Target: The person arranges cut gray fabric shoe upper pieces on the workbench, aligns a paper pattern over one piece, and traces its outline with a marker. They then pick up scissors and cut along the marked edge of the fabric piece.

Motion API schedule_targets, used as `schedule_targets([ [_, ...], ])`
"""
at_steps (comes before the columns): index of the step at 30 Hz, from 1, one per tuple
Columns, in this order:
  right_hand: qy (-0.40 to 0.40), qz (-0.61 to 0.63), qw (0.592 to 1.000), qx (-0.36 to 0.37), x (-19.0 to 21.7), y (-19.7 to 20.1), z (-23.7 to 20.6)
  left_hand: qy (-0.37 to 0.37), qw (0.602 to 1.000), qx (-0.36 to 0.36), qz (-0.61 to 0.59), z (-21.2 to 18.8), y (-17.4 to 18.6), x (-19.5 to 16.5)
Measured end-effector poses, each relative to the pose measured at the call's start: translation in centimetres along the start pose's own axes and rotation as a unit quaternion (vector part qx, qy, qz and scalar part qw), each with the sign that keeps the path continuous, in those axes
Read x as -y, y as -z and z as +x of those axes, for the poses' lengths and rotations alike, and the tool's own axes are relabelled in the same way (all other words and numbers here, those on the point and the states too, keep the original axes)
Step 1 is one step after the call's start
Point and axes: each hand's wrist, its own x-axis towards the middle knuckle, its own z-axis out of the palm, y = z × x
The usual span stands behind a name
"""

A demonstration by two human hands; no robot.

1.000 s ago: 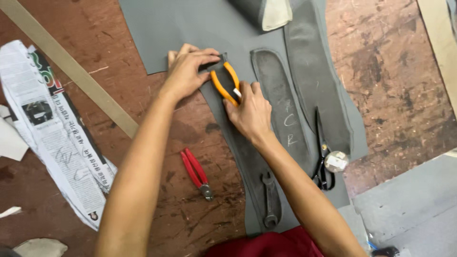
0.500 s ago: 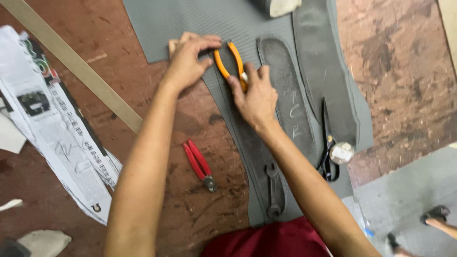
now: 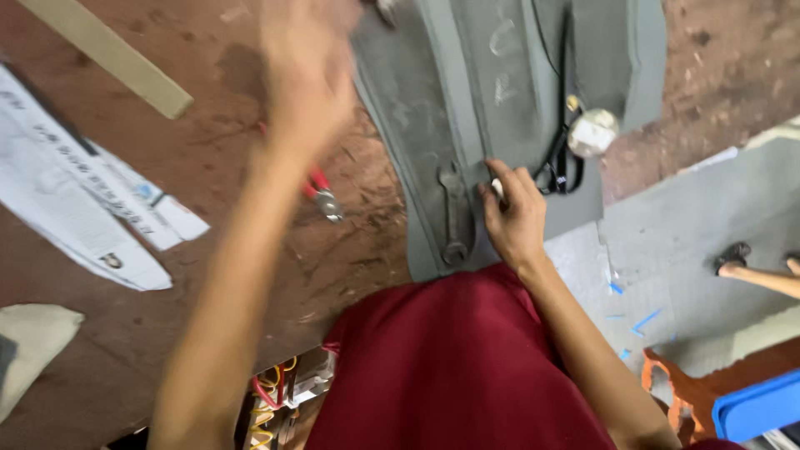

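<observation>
1. The right hand [image 3: 512, 218] is pressing curled fingers on the grey sheet [image 3: 508, 92] at the table's [image 3: 250, 167] near edge.
2. A spanner [image 3: 452, 212] is lying just left of it, long axis pointing away.
3. The left hand [image 3: 307, 79] is blurring; I cannot tell its grip.

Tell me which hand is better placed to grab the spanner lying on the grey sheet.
Right, probably. The right hand rests on the grey sheet right beside the spanner, fingers curled near it. The left hand is raised, motion-blurred, farther up over the red-handled pliers.
</observation>
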Motion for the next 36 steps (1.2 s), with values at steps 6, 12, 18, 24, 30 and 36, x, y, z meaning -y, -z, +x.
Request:
schedule_targets([
  [6,-0.031,0.013,0.998,0.047,-3.2,0.7,-7.4,-0.018,0.971,0.236,0.037,-14.2,-4.3,-12.7],
  [12,0.024,-0.01,1.0,-0.014,-5.5,-1.0,-11.3,0.031,0.95,0.29,0.113,-20.5,-6.0,-14.9],
  [18,0.015,0.01,1.0,-0.01,-6.0,-1.2,-13.8,0.02,0.951,0.271,0.148,-22.4,-6.8,-15.3],
  [24,0.046,-0.02,0.999,-0.003,-6.2,-0.7,-16.0,0.029,0.942,0.277,0.189,-22.7,-6.7,-16.6],
  [30,0.054,-0.025,0.998,-0.011,-6.3,-1.0,-17.3,0.039,0.944,0.26,0.2,-23.5,-7.0,-17.1],
  [36,0.031,0.038,0.998,-0.043,-6.1,-0.9,-17.6,0.045,0.948,0.251,0.193,-24.0,-7.1,-17.4],
])
